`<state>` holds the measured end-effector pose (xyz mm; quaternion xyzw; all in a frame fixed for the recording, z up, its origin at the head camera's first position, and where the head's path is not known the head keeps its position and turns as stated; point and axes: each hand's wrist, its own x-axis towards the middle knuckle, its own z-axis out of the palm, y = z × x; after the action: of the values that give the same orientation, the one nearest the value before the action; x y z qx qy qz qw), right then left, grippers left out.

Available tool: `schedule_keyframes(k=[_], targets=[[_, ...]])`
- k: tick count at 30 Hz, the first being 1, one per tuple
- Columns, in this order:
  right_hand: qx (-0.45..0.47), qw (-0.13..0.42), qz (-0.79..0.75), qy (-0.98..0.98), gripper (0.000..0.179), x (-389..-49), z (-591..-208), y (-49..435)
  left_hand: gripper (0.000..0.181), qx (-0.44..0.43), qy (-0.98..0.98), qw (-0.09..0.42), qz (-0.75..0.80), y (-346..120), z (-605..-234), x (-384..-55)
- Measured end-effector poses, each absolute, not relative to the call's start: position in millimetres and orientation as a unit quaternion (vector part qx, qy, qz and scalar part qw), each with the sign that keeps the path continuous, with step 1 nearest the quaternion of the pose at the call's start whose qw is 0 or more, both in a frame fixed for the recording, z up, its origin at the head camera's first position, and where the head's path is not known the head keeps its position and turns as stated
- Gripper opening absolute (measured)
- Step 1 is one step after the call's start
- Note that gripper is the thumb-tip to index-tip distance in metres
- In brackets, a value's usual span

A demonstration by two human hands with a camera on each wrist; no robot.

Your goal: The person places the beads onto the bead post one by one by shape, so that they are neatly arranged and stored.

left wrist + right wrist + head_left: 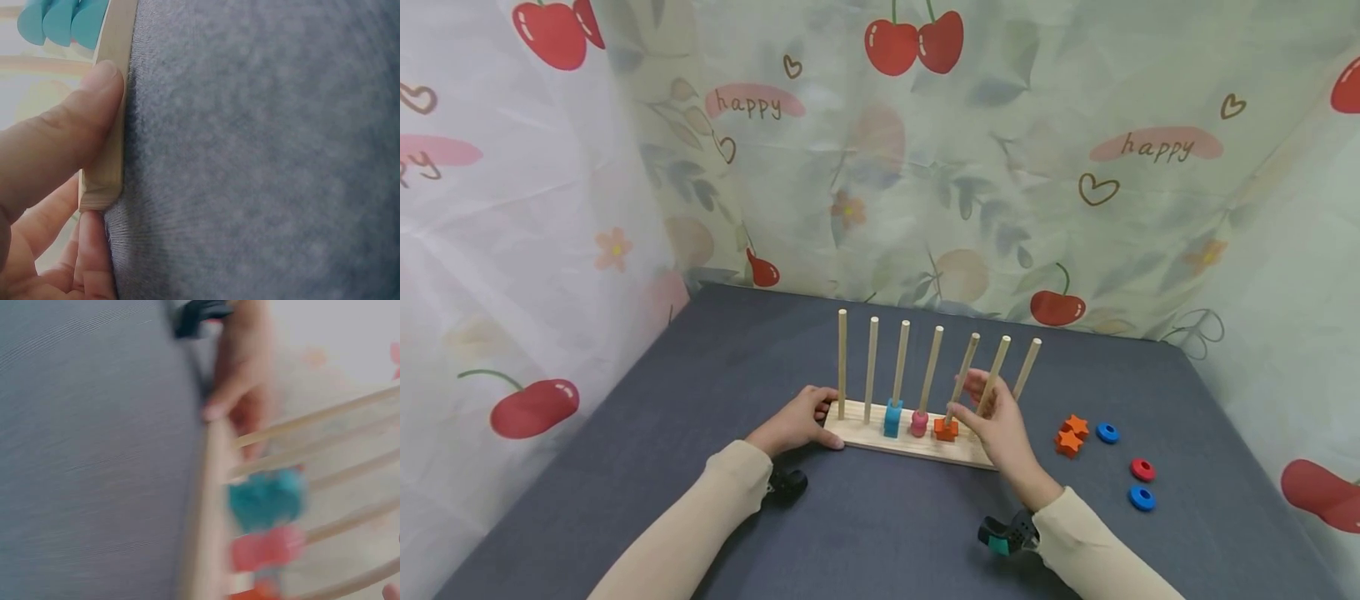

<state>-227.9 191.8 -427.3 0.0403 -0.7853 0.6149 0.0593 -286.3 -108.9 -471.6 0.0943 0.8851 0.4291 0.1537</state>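
Note:
A wooden peg stacker has a row of several upright pegs on a flat base. My left hand grips the left end of the base, thumb along its front face and fingers round the end, as the left wrist view shows. My right hand is at the right-hand pegs, thumb and fingers apart near the peg with orange star pieces at its foot; I see nothing held in it. Pink pieces and teal pieces sit low on the two neighbouring pegs. The right wrist view is blurred.
Loose on the dark cloth at the right lie orange stars, a blue ring, a red ring and another blue ring. A printed curtain stands behind the table and along its sides.

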Motion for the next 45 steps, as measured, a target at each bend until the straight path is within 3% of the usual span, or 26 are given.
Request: schedule_keyframes(k=[12, 18, 23, 30, 36, 45], targets=[[0.150, 0.201, 0.640, -0.726, 0.064, -215, -327, 195, 0.080, 0.099, 0.887, 0.151, 0.425, -109, -471, -286], [0.185, 0.262, 0.680, -0.659, 0.059, -202, -307, 214, 0.081, 0.097, 0.884, 0.155, 0.430, -109, -469, -284], [0.145, 0.289, 0.695, -0.643, 0.055, -197, -310, 244, 0.079, 0.096, 0.885, 0.152, 0.429, -109, -469, -284], [0.050, 0.255, 0.706, -0.659, 0.056, -193, -340, 289, 0.079, 0.091, 0.885, 0.154, 0.430, -108, -469, -285], [-0.032, 0.204, 0.630, -0.749, 0.058, -201, -391, 315, 0.079, 0.096, 0.885, 0.152, 0.429, -109, -469, -286], [-0.150, 0.080, 0.502, -0.848, 0.067, -203, -447, 332, 0.079, 0.096, 0.885, 0.151, 0.429, -109, -469, -284]])
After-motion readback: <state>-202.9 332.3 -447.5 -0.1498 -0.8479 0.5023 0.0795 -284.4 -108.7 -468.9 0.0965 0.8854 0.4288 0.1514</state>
